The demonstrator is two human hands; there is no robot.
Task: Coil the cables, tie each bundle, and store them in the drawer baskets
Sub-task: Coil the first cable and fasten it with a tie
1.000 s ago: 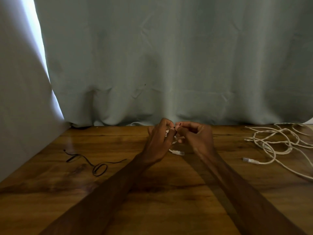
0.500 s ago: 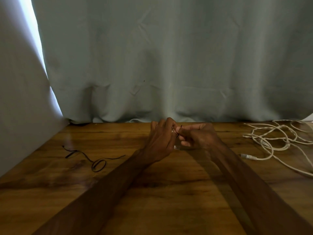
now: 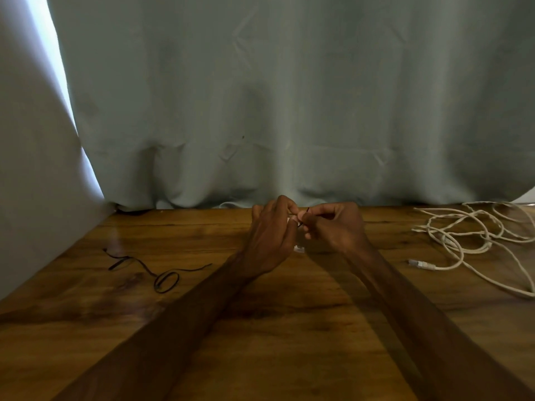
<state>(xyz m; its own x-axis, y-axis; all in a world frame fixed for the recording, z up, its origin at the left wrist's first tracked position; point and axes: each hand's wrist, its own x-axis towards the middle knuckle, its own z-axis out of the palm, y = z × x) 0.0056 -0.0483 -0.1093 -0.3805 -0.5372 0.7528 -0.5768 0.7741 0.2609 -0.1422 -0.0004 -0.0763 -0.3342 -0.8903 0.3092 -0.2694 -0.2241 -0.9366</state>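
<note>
1. Head view: left hand [image 3: 270, 235] and right hand [image 3: 335, 227] meet at the far counter [image 3: 289, 328], both pinching a black tie [image 3: 304, 217] on a mostly hidden white bundle [image 3: 299, 249].
2. A loose cable [image 3: 469, 235] lies uncoiled at right and a spare tie [image 3: 162, 277] at left. No baskets show, so most of the work seems left.

Wooden table [image 3: 289, 328] – black tie [image 3: 162, 273], loose white cable [image 3: 474, 235]

A wooden table [image 3: 260, 348] with dark, streaky grain fills the lower part of the view. Along its far edge hangs a pale grey-green curtain [image 3: 289, 96], creased, with its hem resting at the tabletop. A second pale panel [image 3: 29, 169], cloth or wall, runs along the table's left side. Above the table's far left corner, a narrow strip of bright light [image 3: 56, 62] shows between the two.
</note>
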